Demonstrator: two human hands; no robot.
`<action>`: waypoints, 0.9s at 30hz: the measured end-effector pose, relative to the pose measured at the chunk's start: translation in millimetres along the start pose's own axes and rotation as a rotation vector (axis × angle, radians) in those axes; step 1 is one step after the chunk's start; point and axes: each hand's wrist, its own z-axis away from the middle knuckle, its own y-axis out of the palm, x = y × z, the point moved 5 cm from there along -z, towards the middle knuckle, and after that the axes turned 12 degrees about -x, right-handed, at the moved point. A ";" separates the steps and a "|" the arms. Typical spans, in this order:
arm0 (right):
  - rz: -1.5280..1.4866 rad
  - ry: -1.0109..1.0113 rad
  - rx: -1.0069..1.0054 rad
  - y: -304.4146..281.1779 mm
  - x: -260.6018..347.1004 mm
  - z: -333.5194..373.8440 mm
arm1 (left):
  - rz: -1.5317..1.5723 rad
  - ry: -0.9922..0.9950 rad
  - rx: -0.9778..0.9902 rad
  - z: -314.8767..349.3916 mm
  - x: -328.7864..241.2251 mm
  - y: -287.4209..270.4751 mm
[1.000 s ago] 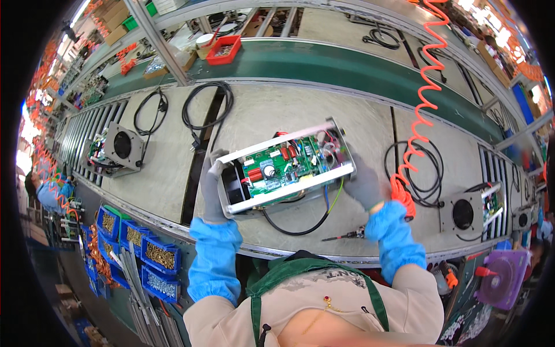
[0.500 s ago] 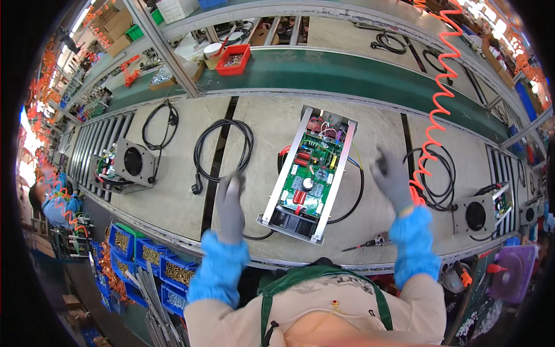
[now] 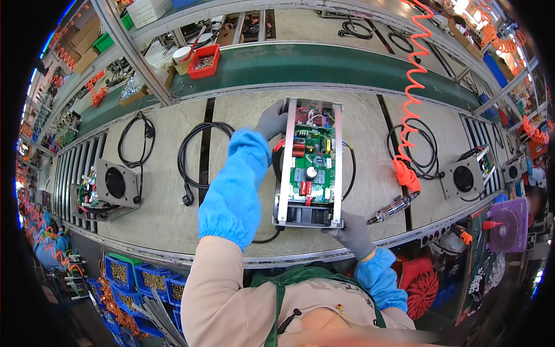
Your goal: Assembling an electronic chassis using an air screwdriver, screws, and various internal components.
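An open metal-framed electronic unit (image 3: 311,168) lies on the worktop in front of me. It has a green circuit board between two silver side rails and a black fan at its near end. My left hand (image 3: 273,120), gloved in grey, grips its far left corner, with the fingertips partly hidden by the frame. At the near right corner, my grey-gloved right hand (image 3: 354,236) holds the frame, its fingers partly under the edge. A power screwdriver (image 3: 393,209) rests on the worktop to the right of the unit, close to the orange coiled hose (image 3: 407,173).
Coiled black power cords (image 3: 188,168) lie left and right on the worktop. Similar fan units (image 3: 115,179) stand at both sides by roller tracks. A red parts bin (image 3: 203,61) sits on the green belt behind. Blue screw bins (image 3: 153,279) hang below the near edge.
My left hand has reached forward to the unit's far left corner, and my right hand has come in to its near right corner. The unit has turned straighter toward me. The view has shifted.
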 end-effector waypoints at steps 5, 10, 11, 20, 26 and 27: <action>-0.084 -0.054 0.206 -44.2 -36.8 -27.4 | -0.367 0.081 -0.361 84.9 -2.5 -64.3; -0.049 0.071 0.024 -55.5 -28.4 -18.0 | -0.551 0.068 -0.599 154.0 -3.6 -97.7; 0.107 -0.057 -0.216 -60.4 -1.2 -4.3 | -0.560 0.056 -0.613 156.1 -2.3 -100.0; 0.267 -0.176 -0.366 33.9 30.3 62.3 | -0.672 -0.086 -0.653 160.8 -15.6 -94.7; 0.214 -0.155 -0.278 -19.6 7.1 24.6 | -0.731 -0.059 -0.816 216.1 -28.8 -80.9; 0.192 -0.133 -0.204 -29.6 -5.5 7.9 | -0.782 -0.075 -0.795 226.3 -25.6 -74.2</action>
